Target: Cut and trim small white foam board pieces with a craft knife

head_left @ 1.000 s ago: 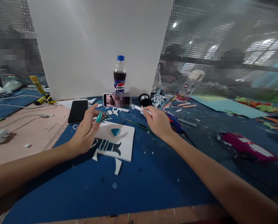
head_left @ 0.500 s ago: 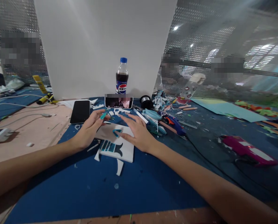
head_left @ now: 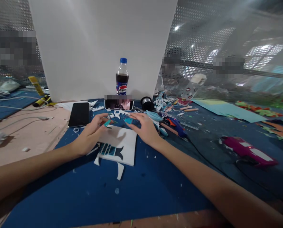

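Observation:
My left hand [head_left: 90, 133] pinches a small pointed teal piece [head_left: 107, 123] between thumb and fingers, over the left edge of a white board [head_left: 127, 141]. My right hand [head_left: 145, 128] holds a flat teal piece [head_left: 128, 120] at its fingertips, above the board's far right corner. What these pieces are made of I cannot tell. On the board lie rows of dark teal strips [head_left: 107, 149] beside a dark tail-shaped piece [head_left: 119, 153]. Two white curved scraps [head_left: 120, 171] rest at the board's near edge.
A black-screened phone [head_left: 79, 114] lies left; another phone [head_left: 119, 104] leans before a cola bottle [head_left: 122, 79]. Behind my right hand are a wire spool [head_left: 147, 103], foam scraps [head_left: 164, 103] and a blue glue gun [head_left: 177, 126]. A magenta corded tool [head_left: 249, 150] lies farther right.
My right hand has moved away from me and slightly right, lifting the teal piece from over the board's middle to its far edge. My left hand keeps its pinch.

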`<state>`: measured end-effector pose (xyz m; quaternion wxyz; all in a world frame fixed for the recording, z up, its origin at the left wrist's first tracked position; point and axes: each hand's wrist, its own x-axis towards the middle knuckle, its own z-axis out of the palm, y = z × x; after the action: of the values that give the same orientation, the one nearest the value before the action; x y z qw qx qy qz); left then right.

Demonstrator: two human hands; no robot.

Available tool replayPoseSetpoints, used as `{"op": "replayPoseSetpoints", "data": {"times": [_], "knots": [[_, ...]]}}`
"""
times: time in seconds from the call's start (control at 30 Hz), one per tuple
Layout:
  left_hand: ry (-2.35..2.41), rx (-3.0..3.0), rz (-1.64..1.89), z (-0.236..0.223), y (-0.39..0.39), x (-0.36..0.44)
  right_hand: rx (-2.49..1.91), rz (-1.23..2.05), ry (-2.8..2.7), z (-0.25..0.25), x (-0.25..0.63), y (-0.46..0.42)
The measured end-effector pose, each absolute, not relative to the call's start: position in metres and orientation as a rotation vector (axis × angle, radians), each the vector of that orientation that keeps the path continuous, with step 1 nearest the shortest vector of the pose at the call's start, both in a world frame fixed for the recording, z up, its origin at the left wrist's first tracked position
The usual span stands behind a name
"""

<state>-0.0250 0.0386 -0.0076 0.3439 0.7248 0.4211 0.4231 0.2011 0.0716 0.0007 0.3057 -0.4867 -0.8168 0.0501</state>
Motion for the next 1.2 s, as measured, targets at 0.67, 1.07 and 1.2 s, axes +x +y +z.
{"op": "replayPoseSetpoints", "data": {"times": [0.67, 1.07, 1.2], "knots": [[1.414, 2.399, 0.569, -0.002, 0.035, -0.024, -1.433, 0.114, -2.666, 0.03, 0.251, 0.074], [1.6, 2.47, 0.552, -0.002, 0.032, -0.024, -1.475, 0.222, -2.614, 0.032, 0.249, 0.07], [1.502, 2.453, 0.503, -0.001, 0.031, -0.024, -1.407, 0.348, -2.552, 0.036, 0.25, 0.069]]}}
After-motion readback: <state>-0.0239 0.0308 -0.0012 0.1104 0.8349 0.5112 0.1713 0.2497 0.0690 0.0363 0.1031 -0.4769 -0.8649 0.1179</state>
